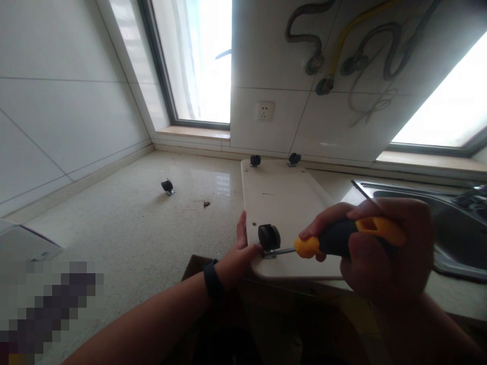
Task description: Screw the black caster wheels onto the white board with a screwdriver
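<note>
In my right hand [384,248] is a yellow and black screwdriver [335,239], its shaft pointing left to the mounting plate of a black caster wheel [269,236]. That caster stands at the near left corner of a white board [289,203] with rounded corners. My left hand [243,241] grips the board's left edge, the thumb by the caster's plate and the fingers along the side. Two more casters, a left one [255,160] and a right one [294,159], stand at the board's far end. Whether the screwdriver's tip sits in a screw is too small to tell.
A loose caster [167,186] and a small pile of screws [206,204] lie on the speckled countertop [144,233] to the left. A metal sink [452,233] is at the right. Behind are a wall socket [265,111], hoses [342,45] and windows. One lower-left patch is pixelated.
</note>
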Demonstrator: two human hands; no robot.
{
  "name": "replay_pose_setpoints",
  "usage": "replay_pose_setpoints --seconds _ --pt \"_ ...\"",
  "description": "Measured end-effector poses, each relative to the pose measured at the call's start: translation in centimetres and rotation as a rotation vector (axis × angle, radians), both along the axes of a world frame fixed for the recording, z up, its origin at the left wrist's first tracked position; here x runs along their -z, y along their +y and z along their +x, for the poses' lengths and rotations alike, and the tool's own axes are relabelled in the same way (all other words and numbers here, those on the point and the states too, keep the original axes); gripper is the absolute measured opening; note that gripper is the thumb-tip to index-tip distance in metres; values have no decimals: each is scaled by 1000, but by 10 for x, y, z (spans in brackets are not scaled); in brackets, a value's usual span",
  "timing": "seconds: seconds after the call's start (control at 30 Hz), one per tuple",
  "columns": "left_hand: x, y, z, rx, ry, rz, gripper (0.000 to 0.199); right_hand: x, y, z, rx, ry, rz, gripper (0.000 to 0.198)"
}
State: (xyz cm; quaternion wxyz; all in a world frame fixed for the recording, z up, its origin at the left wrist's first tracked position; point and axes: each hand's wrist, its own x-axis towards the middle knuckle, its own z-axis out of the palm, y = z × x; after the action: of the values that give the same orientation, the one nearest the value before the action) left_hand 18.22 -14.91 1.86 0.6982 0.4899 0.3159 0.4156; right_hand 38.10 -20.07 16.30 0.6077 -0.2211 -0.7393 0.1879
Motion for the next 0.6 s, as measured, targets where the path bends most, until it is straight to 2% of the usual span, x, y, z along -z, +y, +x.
replay_pose_setpoints --seconds 0.13,0.23,0.47,0.6 --pt "-2 -1 0 -6 31 -9 117 -8 -1 -2 -94 -77 71 36" --pt "-2 -1 0 -4 24 -19 117 -10 0 -4 -105 -101 78 36" --pt "-5 -3 1 -2 -59 -71 115 -15 9 -14 103 -73 -176 23" --pt "-10 -5 1 -13 -96 -101 115 -23 14 -22 181 -142 -221 21"
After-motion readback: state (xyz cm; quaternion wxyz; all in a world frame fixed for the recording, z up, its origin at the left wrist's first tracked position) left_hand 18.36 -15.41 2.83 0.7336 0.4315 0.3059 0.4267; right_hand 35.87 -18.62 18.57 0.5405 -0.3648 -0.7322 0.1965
